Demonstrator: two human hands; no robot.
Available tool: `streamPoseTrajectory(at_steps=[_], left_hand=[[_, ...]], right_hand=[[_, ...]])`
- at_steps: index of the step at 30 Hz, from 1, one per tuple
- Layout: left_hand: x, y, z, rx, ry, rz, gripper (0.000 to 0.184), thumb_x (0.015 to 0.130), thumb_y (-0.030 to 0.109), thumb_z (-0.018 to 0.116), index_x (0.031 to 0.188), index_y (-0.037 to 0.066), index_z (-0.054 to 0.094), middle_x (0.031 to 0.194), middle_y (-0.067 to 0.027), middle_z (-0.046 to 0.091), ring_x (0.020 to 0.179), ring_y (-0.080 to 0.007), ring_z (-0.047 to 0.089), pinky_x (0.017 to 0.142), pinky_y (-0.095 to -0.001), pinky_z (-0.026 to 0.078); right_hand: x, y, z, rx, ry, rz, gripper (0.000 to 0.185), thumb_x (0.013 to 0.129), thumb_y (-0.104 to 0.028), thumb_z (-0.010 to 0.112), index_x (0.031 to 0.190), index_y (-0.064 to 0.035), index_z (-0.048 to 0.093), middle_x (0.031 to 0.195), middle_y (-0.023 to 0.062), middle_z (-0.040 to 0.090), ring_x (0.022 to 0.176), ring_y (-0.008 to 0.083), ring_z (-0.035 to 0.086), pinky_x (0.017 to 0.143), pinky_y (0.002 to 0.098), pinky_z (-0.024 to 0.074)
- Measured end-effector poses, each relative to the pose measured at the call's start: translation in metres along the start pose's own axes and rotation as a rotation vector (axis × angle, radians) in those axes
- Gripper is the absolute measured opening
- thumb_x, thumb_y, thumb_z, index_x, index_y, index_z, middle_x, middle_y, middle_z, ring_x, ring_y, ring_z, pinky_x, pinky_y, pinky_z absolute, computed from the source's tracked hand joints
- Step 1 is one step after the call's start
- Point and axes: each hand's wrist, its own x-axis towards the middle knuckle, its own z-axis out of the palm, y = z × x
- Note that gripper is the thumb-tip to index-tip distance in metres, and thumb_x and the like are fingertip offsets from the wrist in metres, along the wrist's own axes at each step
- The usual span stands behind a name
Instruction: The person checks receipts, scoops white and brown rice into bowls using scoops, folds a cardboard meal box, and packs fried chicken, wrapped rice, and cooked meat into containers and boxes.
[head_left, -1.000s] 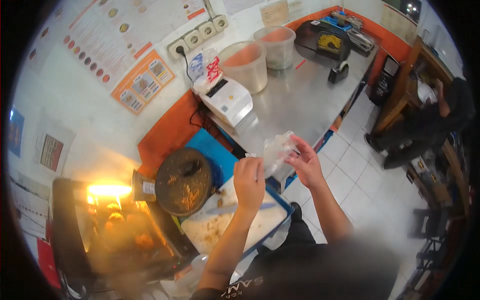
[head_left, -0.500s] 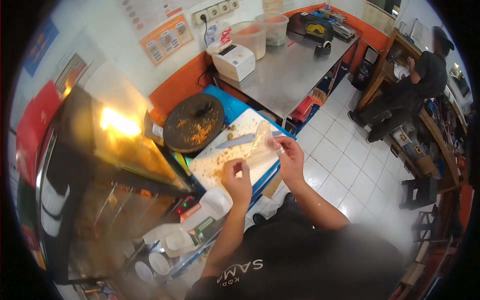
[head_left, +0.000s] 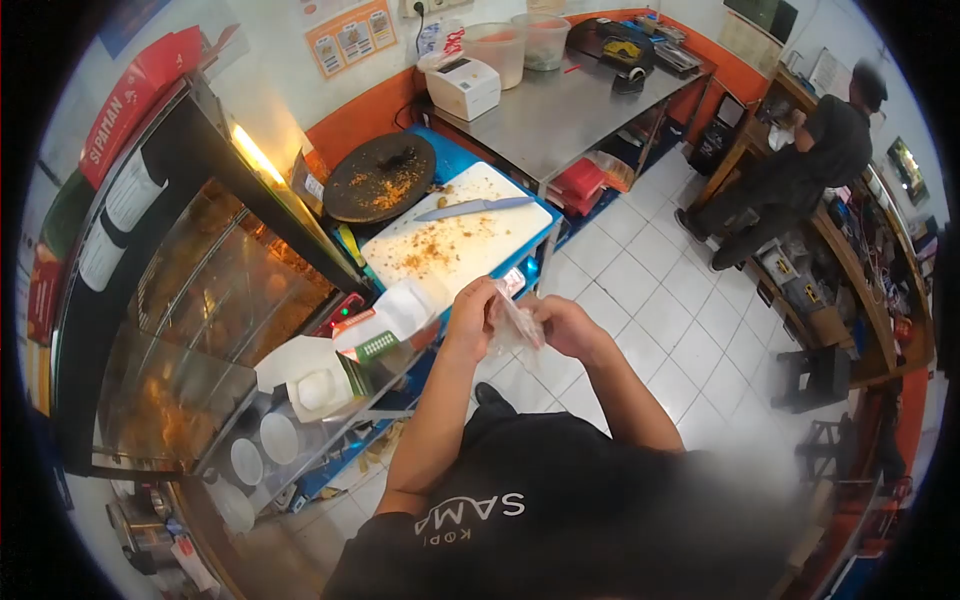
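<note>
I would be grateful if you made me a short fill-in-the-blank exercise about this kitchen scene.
The left hand and right hand hold a thin, see-through piece of ____.
A ____ with a blue-grey blade lies on the white cutting board.
The boxy machine on the metal table is ____ in colour.
The other person wears a ____ on the head.

Missing words: plastic; knife; white; cap.

Single head-worn view, wide, dark round edge. Faces forward and steeply down over wearer's shirt (head_left: 480,500). Left hand (head_left: 474,318) and right hand (head_left: 568,328) close, near centre; steel tabletop (head_left: 535,125) farther, top; another person (head_left: 805,170) farther, upper right.
</note>
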Motion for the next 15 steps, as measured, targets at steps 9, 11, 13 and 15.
streamPoseTrajectory(at_steps=[9,11,13,15], left_hand=[[-0.066,-0.083,0.032,-0.724,-0.241,-0.241,0.026,0.102,0.018,0.049,0.12,0.001,0.056,0.108,-0.0078,0.068,0.092,-0.0148,0.069,0.085,-0.0303,0.057],[-0.089,-0.089,0.042,-0.927,-0.376,-0.11,0.03,0.1,0.013,0.046,0.126,-0.003,0.05,0.121,-0.0162,0.063,0.104,-0.0213,0.066,0.09,-0.0341,0.056],[-0.107,-0.086,0.045,-0.902,-0.269,-0.092,0.028,0.101,0.013,0.045,0.123,-0.003,0.051,0.12,-0.0163,0.064,0.105,-0.0211,0.066,0.086,-0.0331,0.058],[-0.115,-0.093,0.031,-1.0,-0.496,-0.133,0.025,0.102,0.015,0.047,0.119,-0.003,0.054,0.115,-0.0136,0.065,0.098,-0.0194,0.068,0.086,-0.0324,0.059]], right_hand=[[-0.101,0.025,0.06,0.806,0.056,-0.608,0.065,0.072,0.008,0.043,0.135,-0.0033,0.048,0.134,0.0207,0.053,0.123,0.0335,0.055,0.108,0.049,0.0435],[-0.109,0.049,0.06,0.87,0.19,-0.596,0.075,0.068,0.016,0.039,0.138,-0.0066,0.047,0.144,0.0181,0.045,0.123,0.0347,0.055,0.111,0.0475,0.0412],[-0.115,0.055,0.08,0.8,0.21,-0.633,0.069,0.073,0.017,0.043,0.138,-0.0067,0.045,0.144,0.0183,0.044,0.123,0.031,0.055,0.106,0.0417,0.048],[-0.113,0.06,0.103,0.68,0.311,-0.701,0.053,0.084,0.011,0.047,0.136,-0.0009,0.044,0.137,0.02,0.049,0.121,0.0291,0.057,0.103,0.0402,0.0505]])
